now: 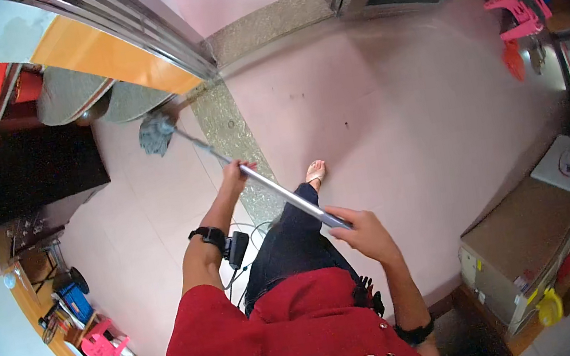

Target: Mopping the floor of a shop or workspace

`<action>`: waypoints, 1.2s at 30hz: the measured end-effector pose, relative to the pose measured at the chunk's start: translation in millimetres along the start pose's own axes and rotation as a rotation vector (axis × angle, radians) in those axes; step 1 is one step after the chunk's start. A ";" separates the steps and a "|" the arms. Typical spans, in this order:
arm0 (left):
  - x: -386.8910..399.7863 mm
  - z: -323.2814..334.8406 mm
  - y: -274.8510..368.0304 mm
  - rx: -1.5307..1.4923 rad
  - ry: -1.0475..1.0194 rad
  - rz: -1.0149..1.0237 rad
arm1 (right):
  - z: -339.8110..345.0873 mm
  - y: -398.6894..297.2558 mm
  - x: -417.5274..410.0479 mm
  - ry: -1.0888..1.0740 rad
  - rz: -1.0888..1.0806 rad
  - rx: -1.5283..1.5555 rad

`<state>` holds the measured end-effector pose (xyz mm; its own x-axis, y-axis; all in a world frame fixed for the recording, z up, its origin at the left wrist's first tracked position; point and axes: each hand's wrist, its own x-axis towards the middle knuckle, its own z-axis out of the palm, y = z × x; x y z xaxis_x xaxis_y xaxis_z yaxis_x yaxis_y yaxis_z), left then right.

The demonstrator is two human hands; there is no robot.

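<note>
My left hand (236, 176) grips the metal handle of a mop (282, 193) partway down its length. At the handle's upper end, close to my body, my right hand (362, 230) is closed around the grey grip. The handle slants away to the far left. Its grey string mop head (157, 132) rests on the tiled floor (138, 194), just short of several round grey-topped items standing under an orange panel. A strip of speckled stone (233, 130) runs across the floor beneath the handle.
A black cabinet (35, 171) stands left, with a pink plastic stool (104, 346) lower down. A large cardboard box (525, 230) sits at right. Another pink stool (521, 4) is at the far right. A metal door frame (153, 37) and raised stone threshold (270, 22) lie ahead.
</note>
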<state>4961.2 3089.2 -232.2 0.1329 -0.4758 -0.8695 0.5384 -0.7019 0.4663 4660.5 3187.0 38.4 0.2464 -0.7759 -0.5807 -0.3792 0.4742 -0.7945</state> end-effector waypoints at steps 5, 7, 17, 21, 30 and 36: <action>-25.4 100.9 -58.1 0.293 -0.253 -0.165 | -57.4 13.0 -62.2 0.108 0.444 0.205; -60.2 149.0 -70.3 0.301 -0.406 -0.213 | -74.2 11.2 -95.0 0.196 0.562 0.274; -144.2 285.4 -151.1 0.143 -0.834 -0.499 | -113.6 -50.1 -213.3 0.575 0.731 0.186; -204.4 329.4 -136.5 0.099 -0.936 -0.545 | -136.5 -67.2 -270.2 0.605 0.712 0.196; -238.2 311.4 -112.8 -0.126 -0.946 -0.622 | -186.7 -41.9 -319.7 0.588 0.709 0.126; -210.4 238.9 -92.2 -0.142 -0.900 -0.503 | -218.5 -20.9 -262.7 0.278 0.539 0.018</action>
<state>4684.8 3127.4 -53.4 -0.7728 -0.4061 -0.4877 0.4606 -0.8876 0.0093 4408.8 3290.1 246.3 -0.2189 -0.5029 -0.8362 -0.3700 0.8357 -0.4058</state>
